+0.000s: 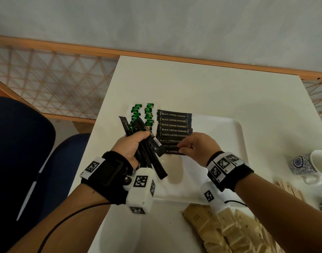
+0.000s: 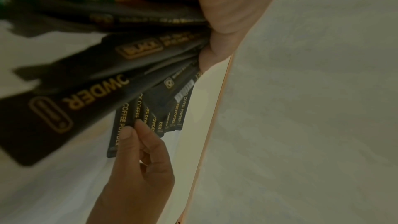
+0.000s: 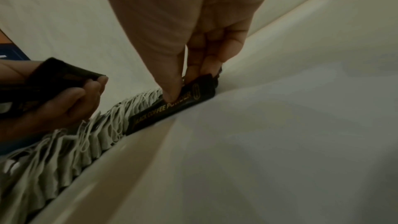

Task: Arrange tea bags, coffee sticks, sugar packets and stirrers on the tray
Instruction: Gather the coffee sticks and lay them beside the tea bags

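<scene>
Black coffee sticks (image 1: 149, 152) with gold lettering fan out of the left hand (image 1: 128, 148), whose curled fingers grip the bundle just left of the white plastic tray (image 1: 235, 136). On the tray, the right hand (image 1: 196, 145) pinches the nearest stick (image 3: 172, 108) of a flat overlapping row (image 1: 174, 126); beyond, left of the row, lie green-tagged white tea bags (image 1: 142, 114).

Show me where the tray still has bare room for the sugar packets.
The white plastic tray is bare right of the row of black coffee sticks, out to its right rim, and near the front edge below the right hand. The left side is crowded: green-tagged tea bags, the stick row, and the left hand holding more sticks.
</scene>
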A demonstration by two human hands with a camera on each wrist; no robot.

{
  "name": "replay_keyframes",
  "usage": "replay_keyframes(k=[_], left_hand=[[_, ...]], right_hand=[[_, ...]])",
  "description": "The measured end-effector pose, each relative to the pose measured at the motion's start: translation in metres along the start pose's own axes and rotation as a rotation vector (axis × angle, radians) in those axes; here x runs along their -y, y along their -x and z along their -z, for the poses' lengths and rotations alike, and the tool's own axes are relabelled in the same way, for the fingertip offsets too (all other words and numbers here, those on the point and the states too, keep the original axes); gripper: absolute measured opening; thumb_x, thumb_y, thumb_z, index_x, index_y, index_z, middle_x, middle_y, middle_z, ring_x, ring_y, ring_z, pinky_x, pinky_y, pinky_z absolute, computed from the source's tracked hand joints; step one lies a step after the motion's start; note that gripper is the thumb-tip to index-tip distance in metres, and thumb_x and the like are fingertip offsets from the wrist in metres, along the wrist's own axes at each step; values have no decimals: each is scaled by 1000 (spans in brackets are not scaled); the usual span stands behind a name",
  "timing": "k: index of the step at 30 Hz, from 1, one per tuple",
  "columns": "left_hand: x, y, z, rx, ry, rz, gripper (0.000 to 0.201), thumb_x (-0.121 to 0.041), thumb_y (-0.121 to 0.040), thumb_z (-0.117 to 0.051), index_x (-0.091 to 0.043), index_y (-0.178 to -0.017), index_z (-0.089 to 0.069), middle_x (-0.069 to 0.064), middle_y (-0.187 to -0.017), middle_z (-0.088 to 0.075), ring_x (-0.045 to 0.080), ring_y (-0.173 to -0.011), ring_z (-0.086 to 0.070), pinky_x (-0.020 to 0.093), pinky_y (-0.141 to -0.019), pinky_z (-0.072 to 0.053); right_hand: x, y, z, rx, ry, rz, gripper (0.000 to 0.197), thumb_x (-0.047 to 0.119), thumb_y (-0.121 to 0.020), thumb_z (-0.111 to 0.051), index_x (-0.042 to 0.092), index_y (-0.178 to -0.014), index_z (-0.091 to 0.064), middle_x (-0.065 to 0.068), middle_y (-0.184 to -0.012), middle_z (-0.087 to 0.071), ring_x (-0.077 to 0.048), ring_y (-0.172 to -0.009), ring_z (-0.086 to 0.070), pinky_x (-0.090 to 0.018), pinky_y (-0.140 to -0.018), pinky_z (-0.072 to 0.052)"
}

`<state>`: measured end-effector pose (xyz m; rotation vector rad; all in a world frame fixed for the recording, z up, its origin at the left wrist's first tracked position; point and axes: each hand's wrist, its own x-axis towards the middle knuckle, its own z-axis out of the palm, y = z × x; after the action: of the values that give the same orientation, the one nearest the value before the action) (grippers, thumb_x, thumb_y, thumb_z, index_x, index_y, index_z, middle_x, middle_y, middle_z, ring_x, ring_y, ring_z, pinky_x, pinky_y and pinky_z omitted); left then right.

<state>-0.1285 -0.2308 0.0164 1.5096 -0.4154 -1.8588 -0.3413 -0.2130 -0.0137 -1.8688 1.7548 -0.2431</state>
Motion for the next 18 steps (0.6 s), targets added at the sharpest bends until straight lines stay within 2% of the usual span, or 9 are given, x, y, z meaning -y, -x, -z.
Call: replay_keyframes(k=[3, 5, 8, 11, 13, 16, 18], left_hand=[[1, 0, 0, 13, 30, -8, 19, -11, -87, -64, -2, -103, -64, 12, -78, -71, 23, -67, -69, 37, -61, -60], [1, 1, -1, 29, 40, -9, 23, -9, -86, -66, 0, -107, -64, 14, -83, -70, 23, -71, -69, 36, -60, -60], [3, 4, -3, 44, 35, -11, 21, -8, -84, -67, 0, -104, -65, 11, -79, -71, 19, -68, -70, 33, -57, -58], [6, 4, -6, 48, 18, -33, 20, -6, -85, -66, -1, -104, -65, 11, -78, -70, 18, -68, -69, 35, -61, -59], [8, 6, -10, 65, -11, -47, 17, -5, -86, -65, -2, -102, -66, 10, -77, -69, 18, -69, -67, 36, -67, -60], [12, 11, -15, 103, -33, -44, 11, -8, -86, -65, -3, -96, -67, 9, -73, -68, 16, -62, -65, 34, -65, -59], [14, 13, -17, 93, -16, -49, 15, -14, -84, -68, -3, -94, -67, 6, -67, -68, 14, -55, -63, 29, -56, -58]], right_hand=[[-1, -1, -2, -17, -2, 5, 13, 28, -83, -68, 34, -94, -72, 18, -76, -51, -5, -78, -50, -22, -70, -40], [-4, -1, -3, -41, -10, 18, 12, 30, -82, -69, 34, -92, -72, 17, -77, -51, -8, -80, -50, -23, -71, -40], [-1, 1, -2, -111, -57, 59, 8, 32, -85, -66, 31, -91, -71, 13, -78, -55, -9, -81, -51, -26, -75, -44], [15, 6, 6, -136, -321, 26, 24, 38, -93, -54, 24, -85, -72, 1, -80, -64, -14, -77, -57, -34, -75, -50], [28, 11, 13, -82, -521, -5, 25, 45, -92, -52, 31, -85, -72, 2, -82, -69, -14, -79, -62, -34, -77, -52], [35, 16, 14, -26, -483, 57, 11, 33, -87, -65, 33, -95, -73, 6, -83, -72, -10, -80, -66, -32, -80, -55], [33, 17, 13, -68, -398, 97, 18, 25, -85, -68, 35, -99, -73, 7, -82, -73, -11, -79, -66, -36, -79, -55]])
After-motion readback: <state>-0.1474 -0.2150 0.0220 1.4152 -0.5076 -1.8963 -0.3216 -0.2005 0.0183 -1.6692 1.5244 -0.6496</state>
